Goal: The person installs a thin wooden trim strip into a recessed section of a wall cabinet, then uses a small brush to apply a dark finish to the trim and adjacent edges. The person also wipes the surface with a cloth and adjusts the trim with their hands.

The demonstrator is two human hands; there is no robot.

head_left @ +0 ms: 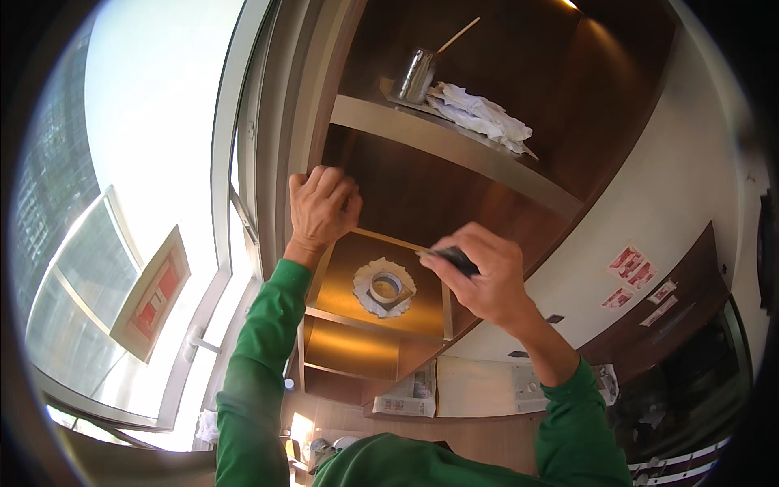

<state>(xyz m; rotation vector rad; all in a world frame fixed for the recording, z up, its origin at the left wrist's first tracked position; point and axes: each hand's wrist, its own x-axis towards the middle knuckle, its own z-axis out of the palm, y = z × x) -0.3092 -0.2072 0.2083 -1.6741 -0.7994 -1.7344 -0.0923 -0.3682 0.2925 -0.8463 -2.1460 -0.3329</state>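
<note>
Left hand (323, 203) raised, fingers curled, knuckles pressed against the dark wooden back panel (422, 191) of a shelf unit, holding nothing visible. Right hand (483, 276) lifted in front of the same panel, fingers closed round a small dark tool (453, 258), one end poking out toward the left; kind of tool too small to tell. Both arms in green sleeves (260, 357). Below and between the hands, on a lower shelf (349, 284), a tin (387, 286) sitting on a crumpled white rag (365, 292). On the upper shelf (454, 146), a metal can (416, 75) with a stick (458, 35) leaning out, just beside another white cloth (483, 114). Window (154, 162) at left. Newspaper (414, 390) spread on the floor beneath the unit.
</note>
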